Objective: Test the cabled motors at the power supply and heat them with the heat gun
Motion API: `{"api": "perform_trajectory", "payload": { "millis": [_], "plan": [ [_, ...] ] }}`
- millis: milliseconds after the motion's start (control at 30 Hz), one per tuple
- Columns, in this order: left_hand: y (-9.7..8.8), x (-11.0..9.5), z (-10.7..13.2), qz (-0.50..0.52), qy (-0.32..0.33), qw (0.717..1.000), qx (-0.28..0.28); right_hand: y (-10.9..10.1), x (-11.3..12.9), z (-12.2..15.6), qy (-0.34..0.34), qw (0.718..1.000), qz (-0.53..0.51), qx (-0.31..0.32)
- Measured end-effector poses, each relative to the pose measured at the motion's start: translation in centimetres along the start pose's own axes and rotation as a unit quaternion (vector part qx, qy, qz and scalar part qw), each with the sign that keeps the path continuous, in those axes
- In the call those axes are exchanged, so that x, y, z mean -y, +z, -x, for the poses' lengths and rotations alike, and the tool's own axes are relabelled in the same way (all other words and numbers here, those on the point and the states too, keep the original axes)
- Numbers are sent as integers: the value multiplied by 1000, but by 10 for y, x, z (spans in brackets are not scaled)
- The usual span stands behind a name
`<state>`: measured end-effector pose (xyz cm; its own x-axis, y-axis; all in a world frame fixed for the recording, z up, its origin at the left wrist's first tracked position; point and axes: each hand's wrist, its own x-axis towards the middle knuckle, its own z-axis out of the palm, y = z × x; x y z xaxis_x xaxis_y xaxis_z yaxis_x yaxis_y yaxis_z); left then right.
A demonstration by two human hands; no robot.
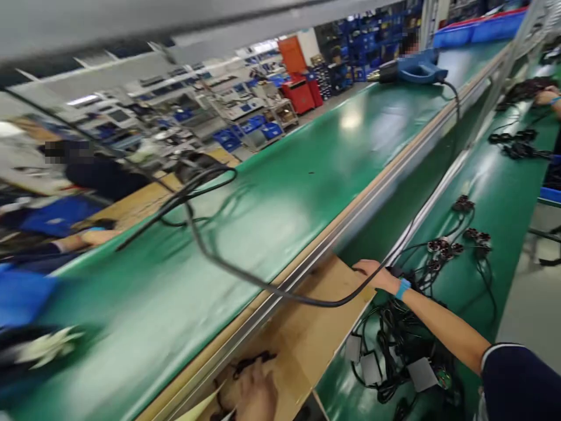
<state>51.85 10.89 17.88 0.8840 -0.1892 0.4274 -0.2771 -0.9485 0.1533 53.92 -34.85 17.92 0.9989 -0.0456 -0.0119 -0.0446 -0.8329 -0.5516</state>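
Observation:
My left hand (256, 392) reaches into a cardboard box (318, 327) at the bottom of the view. Its fingers are blurred and lie against a dark cable (254, 362) in the box; their grip does not show clearly. At the box's far edge is my right hand (372, 273), a blue band on its wrist. Its fingers are bent together over the cardboard edge, with a small dark piece at the tips that I cannot make out. Beside the box, under my right forearm, lie black cables (385, 333) with grey square parts (423, 374).
A raised green shelf (280, 234) runs diagonally, with a blue heat gun (418, 67) at its far end. A thick black cable (245, 272) hangs across the view. Round-ended cables (445, 248) lie on the lower green bench (504, 245). Co-workers' hands (99, 237) show at both sides.

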Motion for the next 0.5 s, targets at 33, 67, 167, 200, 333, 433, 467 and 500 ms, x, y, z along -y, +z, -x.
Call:
{"api": "perform_trajectory", "payload": {
  "millis": [33,67,167,200,333,433,467,500],
  "plan": [
    [17,-26,10,25,27,999,27,-12,-35,21,19,1000,-3,-23],
    [32,-56,23,58,51,996,51,-26,-73,45,54,996,-1,-71],
    [59,-150,65,160,101,976,104,-75,-186,116,228,943,42,-240],
    [62,-180,78,186,115,968,121,-92,-220,137,292,915,63,-272],
    [63,-275,121,236,133,937,218,-131,-315,189,460,854,84,-229],
    [62,-317,142,235,120,923,281,-130,-341,200,459,877,52,-132],
    [62,-328,148,231,115,920,296,-127,-343,201,446,886,48,-118],
    [62,-337,153,227,111,916,312,-124,-344,201,432,894,50,-112]
  ]
}}
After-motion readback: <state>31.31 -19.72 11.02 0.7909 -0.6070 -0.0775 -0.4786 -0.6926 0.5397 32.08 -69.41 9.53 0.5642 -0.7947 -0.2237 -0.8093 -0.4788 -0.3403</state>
